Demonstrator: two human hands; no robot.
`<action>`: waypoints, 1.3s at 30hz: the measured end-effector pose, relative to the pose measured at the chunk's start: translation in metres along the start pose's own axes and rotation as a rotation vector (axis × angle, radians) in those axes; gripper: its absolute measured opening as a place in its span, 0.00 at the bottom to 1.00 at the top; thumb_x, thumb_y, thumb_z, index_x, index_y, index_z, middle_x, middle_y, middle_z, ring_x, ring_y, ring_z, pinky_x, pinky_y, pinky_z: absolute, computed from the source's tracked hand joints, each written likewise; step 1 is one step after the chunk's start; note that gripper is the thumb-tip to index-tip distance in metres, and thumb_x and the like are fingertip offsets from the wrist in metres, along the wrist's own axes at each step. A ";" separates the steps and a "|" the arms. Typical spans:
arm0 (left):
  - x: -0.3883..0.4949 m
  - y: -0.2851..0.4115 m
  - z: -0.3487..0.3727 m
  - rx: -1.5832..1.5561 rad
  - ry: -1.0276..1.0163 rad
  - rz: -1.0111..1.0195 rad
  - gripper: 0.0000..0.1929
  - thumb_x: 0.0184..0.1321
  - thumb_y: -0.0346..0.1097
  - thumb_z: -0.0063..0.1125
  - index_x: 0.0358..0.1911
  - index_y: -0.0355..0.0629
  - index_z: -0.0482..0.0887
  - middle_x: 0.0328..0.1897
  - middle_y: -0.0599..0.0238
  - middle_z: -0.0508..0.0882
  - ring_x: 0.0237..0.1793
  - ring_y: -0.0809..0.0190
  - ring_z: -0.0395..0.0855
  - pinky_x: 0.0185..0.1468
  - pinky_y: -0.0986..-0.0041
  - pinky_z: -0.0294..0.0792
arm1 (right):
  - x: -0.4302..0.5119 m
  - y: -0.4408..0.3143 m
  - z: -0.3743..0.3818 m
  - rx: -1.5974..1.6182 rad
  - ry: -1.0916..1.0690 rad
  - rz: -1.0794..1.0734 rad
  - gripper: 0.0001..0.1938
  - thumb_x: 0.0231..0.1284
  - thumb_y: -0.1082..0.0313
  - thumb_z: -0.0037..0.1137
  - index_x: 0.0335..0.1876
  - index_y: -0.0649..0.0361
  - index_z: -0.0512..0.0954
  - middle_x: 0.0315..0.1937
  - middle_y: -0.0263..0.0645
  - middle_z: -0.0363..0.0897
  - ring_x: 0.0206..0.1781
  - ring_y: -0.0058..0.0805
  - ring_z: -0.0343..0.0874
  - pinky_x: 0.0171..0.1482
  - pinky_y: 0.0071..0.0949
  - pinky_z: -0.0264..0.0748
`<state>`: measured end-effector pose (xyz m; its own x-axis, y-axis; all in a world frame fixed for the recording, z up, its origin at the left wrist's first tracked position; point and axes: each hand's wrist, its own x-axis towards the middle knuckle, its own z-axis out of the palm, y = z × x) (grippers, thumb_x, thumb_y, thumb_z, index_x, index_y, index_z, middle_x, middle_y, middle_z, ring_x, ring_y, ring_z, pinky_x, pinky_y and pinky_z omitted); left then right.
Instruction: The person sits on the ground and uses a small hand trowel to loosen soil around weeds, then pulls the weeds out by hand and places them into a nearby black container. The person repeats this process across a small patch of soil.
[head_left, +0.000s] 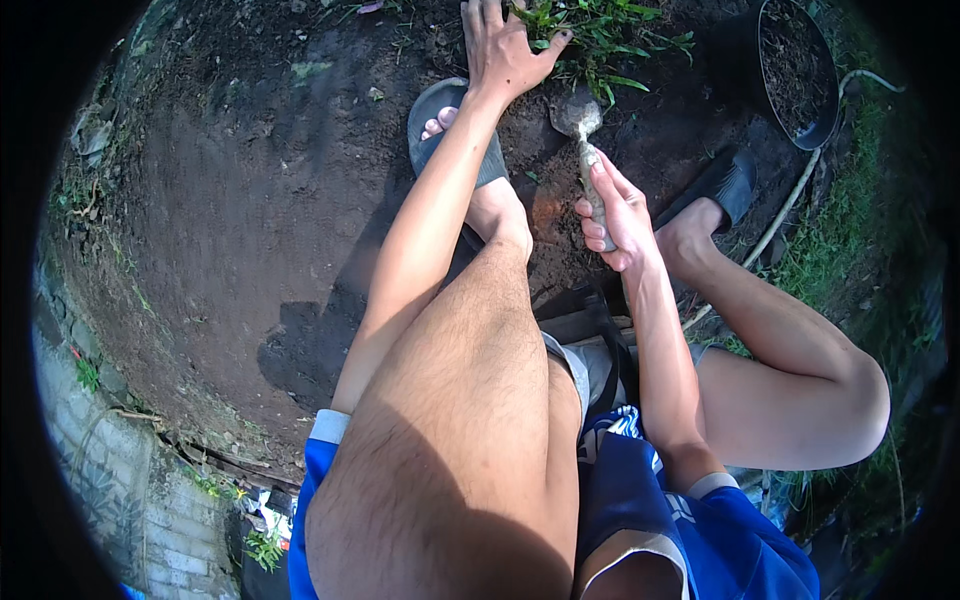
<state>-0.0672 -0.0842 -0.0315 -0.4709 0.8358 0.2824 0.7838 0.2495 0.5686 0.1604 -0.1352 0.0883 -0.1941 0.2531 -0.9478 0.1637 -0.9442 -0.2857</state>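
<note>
My right hand (619, 210) is closed around the handle of a soil-caked hand trowel (592, 176). The trowel's blade rests against dark soil, just below a clump of green grassy weeds (600, 37). At the top of the view my left hand (508, 56) is spread with the palm down, its thumb at the left edge of the weeds. Its fingertips reach the picture's upper edge, and whether they press on soil or leaves I cannot tell. Nothing shows gripped in it.
A black bucket (799, 75) holding soil or plant debris is tilted at the upper right. A pale hose or stick (784, 206) runs beside it along grass. My sandalled feet flank the trowel. Bare soil (225, 187) spreads left, and grey paving (172, 540) lies lower left.
</note>
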 end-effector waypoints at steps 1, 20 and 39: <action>0.000 0.001 -0.001 -0.051 -0.045 -0.021 0.45 0.55 0.54 0.75 0.74 0.39 0.71 0.78 0.35 0.65 0.78 0.27 0.57 0.80 0.41 0.54 | 0.003 0.003 -0.007 0.017 -0.058 -0.030 0.27 0.82 0.54 0.52 0.82 0.35 0.64 0.26 0.31 0.70 0.17 0.14 0.61 0.16 0.15 0.60; -0.004 0.002 0.037 -0.130 -0.203 0.462 0.14 0.53 0.31 0.72 0.45 0.48 0.93 0.54 0.65 0.91 0.67 0.54 0.81 0.82 0.55 0.62 | -0.043 -0.014 0.012 -0.190 0.127 -0.098 0.30 0.82 0.56 0.49 0.85 0.43 0.59 0.31 0.32 0.72 0.21 0.16 0.66 0.21 0.18 0.65; 0.017 0.004 -0.006 -0.147 -0.313 0.445 0.18 0.65 0.45 0.71 0.54 0.46 0.91 0.60 0.54 0.89 0.65 0.49 0.84 0.74 0.56 0.71 | -0.051 -0.038 -0.010 -0.963 0.367 -0.572 0.30 0.76 0.50 0.54 0.75 0.62 0.72 0.48 0.58 0.89 0.49 0.45 0.90 0.54 0.37 0.84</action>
<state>-0.0747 -0.0718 -0.0194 0.0523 0.9558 0.2894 0.8040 -0.2122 0.5555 0.1733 -0.1098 0.1457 -0.2122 0.7822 -0.5858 0.8362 -0.1649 -0.5231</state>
